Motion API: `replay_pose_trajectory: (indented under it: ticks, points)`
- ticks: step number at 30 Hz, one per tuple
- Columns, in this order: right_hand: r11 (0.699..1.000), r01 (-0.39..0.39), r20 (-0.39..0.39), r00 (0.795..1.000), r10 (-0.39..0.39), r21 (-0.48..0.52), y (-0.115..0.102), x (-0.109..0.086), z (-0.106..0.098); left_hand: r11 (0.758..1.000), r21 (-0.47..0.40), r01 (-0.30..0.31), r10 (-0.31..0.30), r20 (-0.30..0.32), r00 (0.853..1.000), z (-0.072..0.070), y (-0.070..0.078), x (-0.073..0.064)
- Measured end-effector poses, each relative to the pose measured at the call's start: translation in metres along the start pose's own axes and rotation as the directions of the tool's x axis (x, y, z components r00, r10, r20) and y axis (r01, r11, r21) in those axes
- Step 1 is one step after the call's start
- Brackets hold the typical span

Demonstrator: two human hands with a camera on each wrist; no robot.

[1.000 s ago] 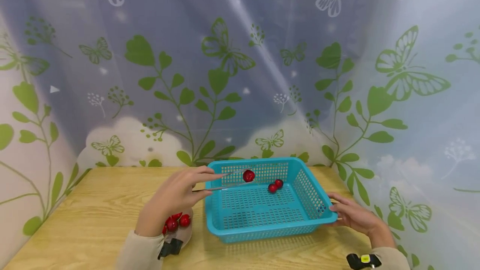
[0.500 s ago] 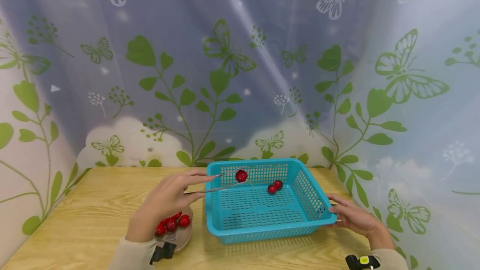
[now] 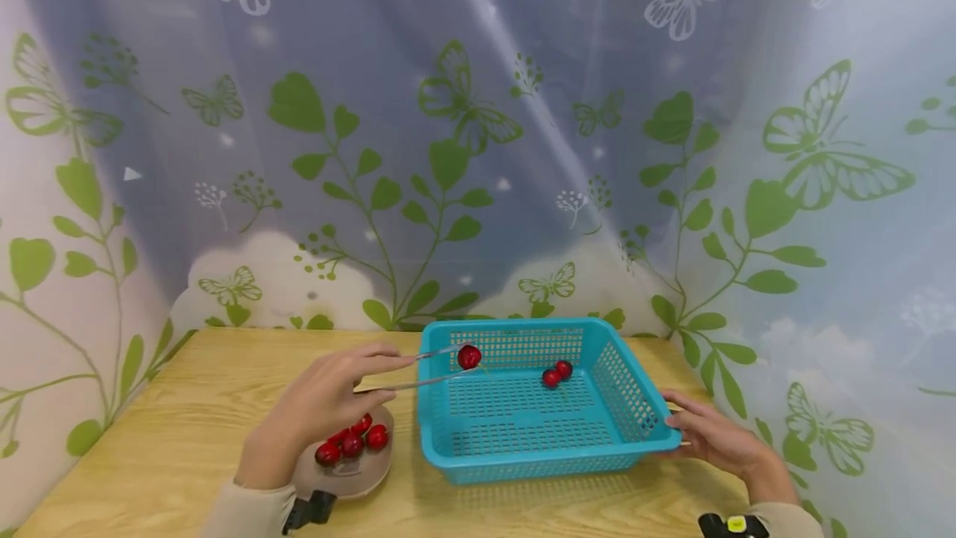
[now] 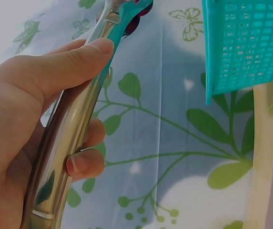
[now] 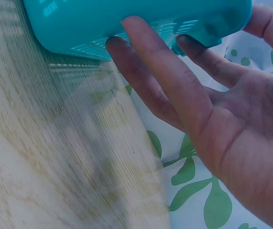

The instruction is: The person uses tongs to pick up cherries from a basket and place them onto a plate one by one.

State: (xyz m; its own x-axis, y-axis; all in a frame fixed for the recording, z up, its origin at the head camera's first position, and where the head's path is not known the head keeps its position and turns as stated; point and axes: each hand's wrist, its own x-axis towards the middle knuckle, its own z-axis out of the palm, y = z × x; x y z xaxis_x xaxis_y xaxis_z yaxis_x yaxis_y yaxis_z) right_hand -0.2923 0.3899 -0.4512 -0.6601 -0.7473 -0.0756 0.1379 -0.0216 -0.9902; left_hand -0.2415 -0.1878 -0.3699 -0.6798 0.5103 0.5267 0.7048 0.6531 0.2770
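My left hand (image 3: 317,401) holds metal tongs (image 4: 72,126) between thumb and fingers. Their tips pinch a red cherry (image 3: 469,357), which hangs over the left part of a turquoise plastic basket (image 3: 538,466). Inside that basket, two more cherries (image 3: 551,378) lie close together near the back right. My right hand (image 3: 717,438) grips the basket's right front corner, thumb at the rim and fingers below. In the right wrist view, its fingertips (image 5: 136,28) meet the basket's lower side. Partly behind my left wrist sits a pale plate (image 3: 366,484) with several cherries (image 3: 352,444).
A wooden table (image 3: 224,372) carries the basket and the plate. Close behind it hangs a curtain (image 3: 493,214) printed with leaves and butterflies, which also rises along both sides. Black straps with small devices (image 3: 309,511) are worn at both wrists.
My left hand has drawn left with the tongs and the pinched cherry, from mid-basket toward its left side. More of the plate now shows. My right hand keeps its grip on the basket.
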Motion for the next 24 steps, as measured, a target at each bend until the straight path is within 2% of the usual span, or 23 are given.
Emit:
replay_pose_trajectory:
  ticks: [6, 11, 15, 20, 24]
  points:
    - [1.0, -0.012, -0.021, 1.0, 0.011, -0.011, 0.0, -0.001, -0.001, 1.0, -0.027, 0.012, -0.012, -0.007, 1.0, -0.007, -0.004, -0.004]
    - [1.0, -0.023, -0.032, 0.999, 0.023, -0.007, 0.001, 0.0, -0.001, 1.0, -0.008, 0.013, -0.013, -0.003, 1.0, -0.011, -0.005, -0.01]
    - [1.0, -0.024, -0.031, 0.999, 0.024, -0.007, 0.002, -0.001, -0.001, 1.0, 0.005, -0.004, 0.004, 0.002, 1.0, -0.012, -0.007, -0.014]
    - [1.0, -0.012, -0.021, 1.0, 0.012, -0.005, 0.001, -0.001, -0.002, 1.0, -0.008, 0.026, -0.026, 0.01, 1.0, -0.014, -0.01, -0.019]
    - [1.0, 0.001, -0.006, 1.0, -0.001, 0.007, 0.001, -0.001, -0.002, 1.0, -0.016, 0.018, -0.018, -0.006, 1.0, -0.016, -0.011, -0.02]
